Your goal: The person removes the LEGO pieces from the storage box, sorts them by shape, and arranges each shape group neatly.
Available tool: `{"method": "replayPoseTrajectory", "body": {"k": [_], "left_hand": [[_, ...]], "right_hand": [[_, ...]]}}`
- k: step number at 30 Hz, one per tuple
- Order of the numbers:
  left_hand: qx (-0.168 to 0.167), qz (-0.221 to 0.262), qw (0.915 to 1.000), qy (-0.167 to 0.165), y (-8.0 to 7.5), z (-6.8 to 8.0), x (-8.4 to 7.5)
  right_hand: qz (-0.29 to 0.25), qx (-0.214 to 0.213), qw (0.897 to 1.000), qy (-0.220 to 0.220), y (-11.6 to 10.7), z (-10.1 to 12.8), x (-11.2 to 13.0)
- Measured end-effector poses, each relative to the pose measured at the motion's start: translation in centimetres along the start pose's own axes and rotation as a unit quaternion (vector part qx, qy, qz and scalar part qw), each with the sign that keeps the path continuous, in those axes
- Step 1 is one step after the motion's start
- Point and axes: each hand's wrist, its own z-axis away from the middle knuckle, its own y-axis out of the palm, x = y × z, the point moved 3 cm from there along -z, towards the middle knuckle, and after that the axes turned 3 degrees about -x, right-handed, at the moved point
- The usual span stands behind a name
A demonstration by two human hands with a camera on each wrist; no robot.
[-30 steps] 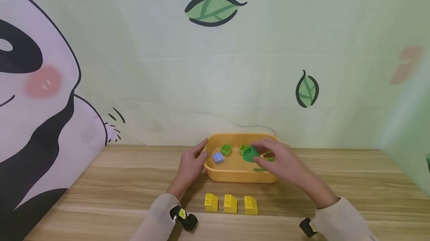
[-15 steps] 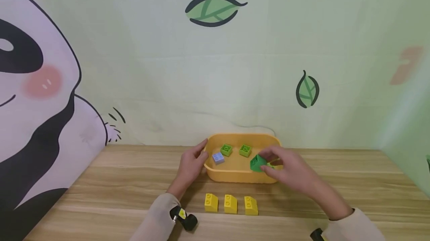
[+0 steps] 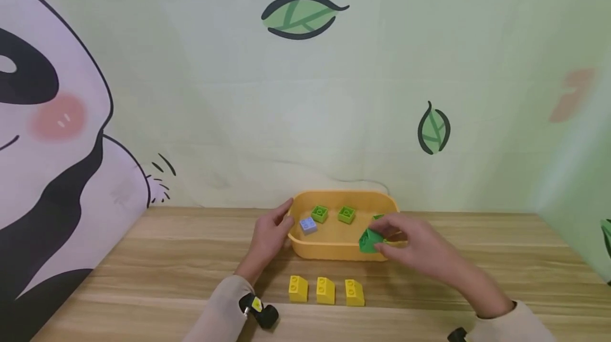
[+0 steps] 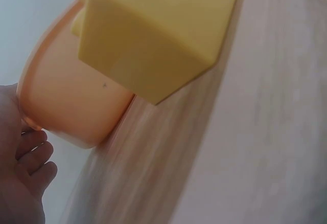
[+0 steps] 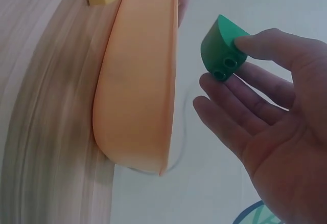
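My right hand (image 3: 415,238) pinches a dark green toy building brick (image 3: 369,241) between thumb and fingers, over the front right rim of a yellow-orange plastic bin (image 3: 334,251). The right wrist view shows the green brick (image 5: 222,50) with a curved side and two round studs, raised above the bin's rim. My left hand (image 3: 268,233) holds the bin's left end, thumb and forefinger at the rim. Inside the bin lie light green bricks (image 3: 346,215) and a lavender brick (image 3: 308,225). Another green piece (image 3: 378,217) is mostly hidden behind my right hand.
Three yellow sloped bricks (image 3: 325,291) stand in a row on the wooden table (image 3: 191,257), in front of the bin. Behind the table hangs a pale green backdrop (image 3: 215,93) with a panda and leaves. A thin cable runs along it behind the bin.
My right hand has drawn the green brick from inside the bin toward the front right and up over the rim. My left hand stays at the bin's left end.
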Motion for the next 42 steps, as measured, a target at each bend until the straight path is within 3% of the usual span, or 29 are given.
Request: {"method": "replayPoseTrajectory", "body": {"k": [21, 42], "left_hand": [[-0.002, -0.004, 1.0000, -0.005, 0.1, 0.0, 0.2], [0.001, -0.008, 1.0000, -0.003, 0.0, -0.1, 0.0]], "right_hand": [[-0.038, 0.128, 0.991, 0.023, -0.3, 1.1, -0.4], [0.024, 0.203, 0.977, 0.063, 1.1, 1.6, -1.0]]}}
